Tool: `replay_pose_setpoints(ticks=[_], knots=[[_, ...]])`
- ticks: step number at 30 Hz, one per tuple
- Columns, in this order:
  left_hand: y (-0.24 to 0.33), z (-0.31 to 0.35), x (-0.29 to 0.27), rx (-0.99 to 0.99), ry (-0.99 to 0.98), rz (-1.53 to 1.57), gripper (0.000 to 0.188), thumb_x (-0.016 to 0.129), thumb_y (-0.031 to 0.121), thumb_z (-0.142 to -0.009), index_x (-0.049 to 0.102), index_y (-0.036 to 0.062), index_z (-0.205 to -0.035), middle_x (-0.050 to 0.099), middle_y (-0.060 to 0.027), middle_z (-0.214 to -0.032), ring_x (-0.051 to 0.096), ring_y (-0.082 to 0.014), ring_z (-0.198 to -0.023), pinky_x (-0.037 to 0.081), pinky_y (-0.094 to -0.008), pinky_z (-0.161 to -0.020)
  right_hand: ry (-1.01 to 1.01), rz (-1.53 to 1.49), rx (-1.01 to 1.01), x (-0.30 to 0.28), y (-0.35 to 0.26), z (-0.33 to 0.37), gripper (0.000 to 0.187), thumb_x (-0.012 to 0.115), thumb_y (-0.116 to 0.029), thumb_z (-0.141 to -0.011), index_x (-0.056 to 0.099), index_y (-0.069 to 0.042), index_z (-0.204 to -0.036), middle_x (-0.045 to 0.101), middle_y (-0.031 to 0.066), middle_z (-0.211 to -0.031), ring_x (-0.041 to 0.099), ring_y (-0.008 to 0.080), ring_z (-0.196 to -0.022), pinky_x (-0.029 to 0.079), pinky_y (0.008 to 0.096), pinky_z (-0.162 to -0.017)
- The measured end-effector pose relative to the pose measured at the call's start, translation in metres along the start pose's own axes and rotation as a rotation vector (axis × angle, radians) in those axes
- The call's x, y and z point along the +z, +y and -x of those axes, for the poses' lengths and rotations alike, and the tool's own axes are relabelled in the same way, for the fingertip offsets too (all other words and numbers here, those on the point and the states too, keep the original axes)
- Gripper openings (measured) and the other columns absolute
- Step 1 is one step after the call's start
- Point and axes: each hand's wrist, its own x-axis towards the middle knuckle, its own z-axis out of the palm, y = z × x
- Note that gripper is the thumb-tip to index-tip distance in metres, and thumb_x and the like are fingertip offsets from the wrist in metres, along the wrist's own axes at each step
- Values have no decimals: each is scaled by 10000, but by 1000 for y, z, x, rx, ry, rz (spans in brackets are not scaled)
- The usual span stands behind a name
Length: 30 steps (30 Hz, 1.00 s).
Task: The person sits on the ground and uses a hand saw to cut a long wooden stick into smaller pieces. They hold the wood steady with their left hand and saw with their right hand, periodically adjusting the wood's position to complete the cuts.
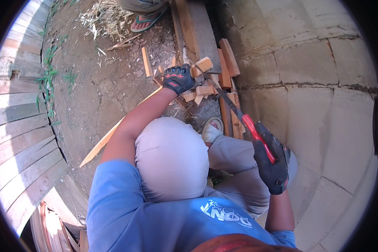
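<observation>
My left hand (178, 79), in a black glove with red trim, is closed on a short wooden block (202, 66). The block rests at the near end of a thick timber beam (202, 35). In my right hand (273, 158), gloved the same way, is the red handle of a long-bladed knife (235, 108). Its dark, narrow blade slants up and left, and the tip lies beside the block; I cannot tell whether they touch. Several cut wood pieces (204, 90) lie loose just below my left hand.
Along the right stands a concrete block wall (308, 113), with reddish boards (229, 59) against its foot. A long pointed wood strip (98, 147) lies under my left arm. Another person's sandaled foot (145, 23) is near shavings (107, 19). Plank fencing (19, 126) runs down the left.
</observation>
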Motion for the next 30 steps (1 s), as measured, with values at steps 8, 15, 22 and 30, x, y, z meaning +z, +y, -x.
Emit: replay_pose_setpoints(ticks=[8,15,22,30], knots=[[5,-1,-1,1,6,-23,370,742,391,-843,722,70,-1026,764,-215,-963,758,-409,-911,597,-518,-806,73,102,-220,-3,-11,15,404,719,-137,-989,711,-72,-1388,790,193,-1122,792,338,-896,605,419,-787],[2,2,17,84,76,-17,359,756,397,-847,712,71,-990,762,-206,-941,760,-400,-892,594,-518,-780,194,-11,-338,92,-7,-110,324,652,-182,-1024,733,-117,-1331,778,190,-1142,767,369,-932,591,444,-839],[9,9,12,-54,116,-43,397,768,398,-847,703,73,-1066,756,-213,-1000,758,-397,-936,591,-529,-807,147,-69,-285,91,-9,-142,340,655,-267,-1019,747,-85,-1292,777,194,-1129,748,389,-1011,581,461,-893],[0,-9,-2,-39,-84,49,473,760,391,-804,741,25,-1103,767,-260,-1034,749,-433,-987,592,-515,-863,143,-168,-318,100,38,-116,356,668,-229,-1035,725,-105,-1364,760,179,-1265,742,357,-1141,579,433,-956]])
